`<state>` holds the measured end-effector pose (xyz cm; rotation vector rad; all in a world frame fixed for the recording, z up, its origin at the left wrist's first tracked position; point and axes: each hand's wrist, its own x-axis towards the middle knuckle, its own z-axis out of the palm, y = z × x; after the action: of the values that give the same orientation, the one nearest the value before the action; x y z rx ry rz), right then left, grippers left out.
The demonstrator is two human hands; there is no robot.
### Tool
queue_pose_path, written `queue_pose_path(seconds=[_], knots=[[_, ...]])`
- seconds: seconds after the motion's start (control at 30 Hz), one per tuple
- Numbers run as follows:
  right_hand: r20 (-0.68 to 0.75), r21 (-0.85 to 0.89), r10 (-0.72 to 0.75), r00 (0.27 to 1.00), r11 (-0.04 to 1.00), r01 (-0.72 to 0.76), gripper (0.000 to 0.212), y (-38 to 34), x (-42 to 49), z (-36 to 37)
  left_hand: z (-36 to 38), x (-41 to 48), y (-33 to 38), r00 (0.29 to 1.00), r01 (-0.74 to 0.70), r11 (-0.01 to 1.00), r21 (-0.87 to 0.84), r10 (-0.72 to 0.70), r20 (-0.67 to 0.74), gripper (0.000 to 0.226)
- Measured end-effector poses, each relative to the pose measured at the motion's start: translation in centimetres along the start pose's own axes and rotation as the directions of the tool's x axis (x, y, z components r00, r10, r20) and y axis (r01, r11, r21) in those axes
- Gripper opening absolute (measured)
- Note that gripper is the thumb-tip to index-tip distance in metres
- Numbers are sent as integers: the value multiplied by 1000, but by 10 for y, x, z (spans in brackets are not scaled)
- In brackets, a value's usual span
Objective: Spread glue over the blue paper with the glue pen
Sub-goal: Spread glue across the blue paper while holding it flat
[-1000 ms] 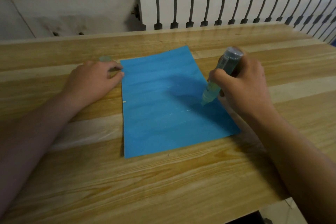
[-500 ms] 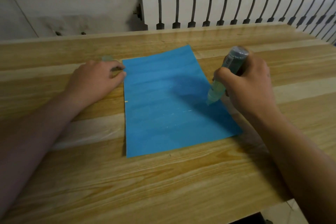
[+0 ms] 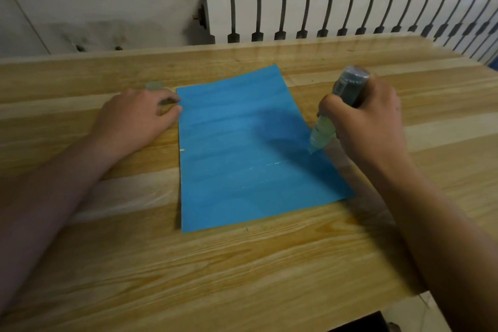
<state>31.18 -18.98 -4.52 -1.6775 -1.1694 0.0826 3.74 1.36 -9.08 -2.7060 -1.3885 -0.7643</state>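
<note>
Blue paper [image 3: 242, 148] flat on desk [image 3: 242, 277], long axis running away from person, between hands. Right hand [image 3: 369, 121] grips glue pen [image 3: 336, 108], tip down at paper's right edge. Left hand [image 3: 134, 121], fingers loosely curled, empty, steadies far-left corner. Sheet lies left of tip: next stroke likely leftward.

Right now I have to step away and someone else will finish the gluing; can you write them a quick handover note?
Left hand: rests on the light wooden table, relaxed fingers at the far left corner of the blue paper sheet.
Right hand: grips the translucent green glue pen, tilted, tip down at the sheet's right edge.
Done: a few faint shiny glue streaks right of the middle.
Left: most of the sheet shows no clear glue; spread it over the rest.
</note>
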Motion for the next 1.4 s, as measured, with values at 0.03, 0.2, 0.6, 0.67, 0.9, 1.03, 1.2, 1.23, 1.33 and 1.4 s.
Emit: queue_pose_path(seconds=[0.03, 0.2, 0.6, 0.67, 0.9, 1.03, 1.2, 1.23, 1.33, 1.4], knots=[[-3, 0, -1, 1000, 1000, 1, 31, 0, 0, -1, 0, 0, 0, 1000, 4, 1000, 1, -4, 2, 30], [-2, 3, 3, 1000, 1000, -3, 33, 0, -1, 0, 0, 0, -2, 1000, 18, 1000, 3, -18, 9, 33], [-14, -20, -31, 999, 999, 31, 34, -1, -1, -2, 3, 1, -4, 1000, 4, 1000, 11, -4, -11, 34], [-18, -27, -37, 999, 999, 37, 34, -1, -1, -3, 3, 1, -4, 1000, 7, 1000, 18, -7, -7, 34], [-109, -25, -64, 992, 998, 61, 32, -2, -3, -2, 1, 0, -1, 1000, 19, 1000, 22, -19, 9, 34], [-129, 3, -116, 985, 993, 117, 29, -4, -6, -2, 0, 0, -2, 999, 28, 1000, 11, -28, 25, 35], [-126, 76, -136, 983, 986, 146, 30, -4, -10, 3, 0, -1, -1, 999, 34, 999, -11, -34, 19, 36], [-106, 100, -129, 986, 985, 139, 31, -4, -10, 4, 0, -1, -1, 999, 32, 999, -9, -32, 16, 37], [-6, 169, -103, 995, 980, 102, 33, -9, -13, 10, -1, -1, -2, 1000, 28, 1000, 2, -28, 15, 39], [67, 205, -90, 994, 976, 75, 32, -14, -16, 14, -1, -1, -1, 999, 31, 1000, -1, -31, 16, 39]])
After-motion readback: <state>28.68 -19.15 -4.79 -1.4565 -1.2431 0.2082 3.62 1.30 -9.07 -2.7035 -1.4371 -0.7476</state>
